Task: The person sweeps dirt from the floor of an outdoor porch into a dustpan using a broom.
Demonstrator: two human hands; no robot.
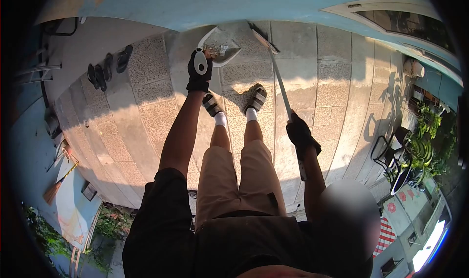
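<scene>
My left hand (199, 77), in a dark glove with bare fingertips, is closed around the handle of a white dustpan (227, 60). Some debris (215, 50) lies in the pan, which is held low over the paving close to the blue wall. In my gloved right hand (301, 135) is the long pale handle of a broom (280, 77), gripped partway along. Its dark bristle head (264, 37) is by the foot of the wall, to the right of the dustpan and apart from it.
My sandalled feet (256, 99) stand on stone paving (146, 77). Several dark slippers (108, 68) lie at the left. Another broom (53, 190) leans at the far left. Black metal chairs (391, 153) and green plants (425, 151) stand at the right, near a flowerpot (414, 67).
</scene>
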